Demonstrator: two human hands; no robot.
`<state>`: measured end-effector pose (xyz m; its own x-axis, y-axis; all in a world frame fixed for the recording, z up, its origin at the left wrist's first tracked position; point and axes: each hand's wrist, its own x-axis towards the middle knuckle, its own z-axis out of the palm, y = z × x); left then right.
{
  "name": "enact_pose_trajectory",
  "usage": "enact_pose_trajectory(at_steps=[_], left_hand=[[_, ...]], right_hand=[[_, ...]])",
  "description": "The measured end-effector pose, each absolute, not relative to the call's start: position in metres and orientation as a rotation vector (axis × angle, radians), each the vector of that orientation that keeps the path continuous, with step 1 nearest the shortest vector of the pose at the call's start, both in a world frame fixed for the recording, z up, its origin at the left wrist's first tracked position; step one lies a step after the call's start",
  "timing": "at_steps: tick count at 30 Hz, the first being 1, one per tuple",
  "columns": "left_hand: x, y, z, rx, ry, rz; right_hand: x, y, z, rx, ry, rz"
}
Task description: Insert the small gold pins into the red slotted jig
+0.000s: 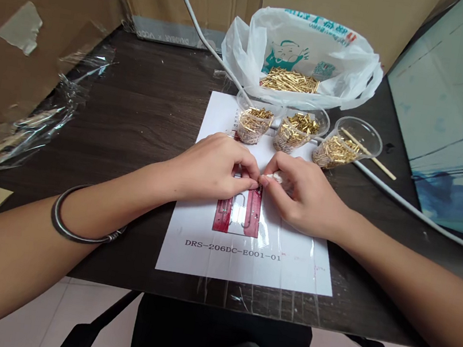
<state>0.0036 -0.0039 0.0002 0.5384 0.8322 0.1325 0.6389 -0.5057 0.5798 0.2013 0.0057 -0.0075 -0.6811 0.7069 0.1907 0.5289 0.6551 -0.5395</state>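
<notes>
My left hand [221, 169] is closed in a pinch over the top of a red and white printed card [250, 220]. What its fingertips hold, if anything, is too small to make out. Facing it, my right hand [304, 193] is closed, thumb and forefinger pressed together, with a white crumpled wad [275, 177] in its grip. The fingertips of both hands meet or nearly meet near the card's upper right corner. Under the card lies a white paper sheet [188, 257] printed "DRS-206DC-E001-01". My hands hide the card's upper part.
Beyond my hands stand three clear plastic cups with small gold-coloured metal pins: a left cup [253, 127], a middle cup [291, 142] and a tilted right cup [334, 154]. A wooden stick [383, 166] leans out of the right one. Behind are a plastic bag [248, 63] of pins and a white cable [437, 224].
</notes>
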Motion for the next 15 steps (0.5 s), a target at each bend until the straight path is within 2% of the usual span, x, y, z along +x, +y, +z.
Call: enact_pose_trajectory(at_steps=[8,15], left_hand=[[0.003,-0.004,0.001,2.307,1.174,0.593],[0.006,-0.007,0.005,2.307,1.252,0.574]], right_hand=[[0.207,0.003,-0.012,-0.918,-2.244,0.618],[0.215,0.009,0.021,-0.890,-2.096,0.298]])
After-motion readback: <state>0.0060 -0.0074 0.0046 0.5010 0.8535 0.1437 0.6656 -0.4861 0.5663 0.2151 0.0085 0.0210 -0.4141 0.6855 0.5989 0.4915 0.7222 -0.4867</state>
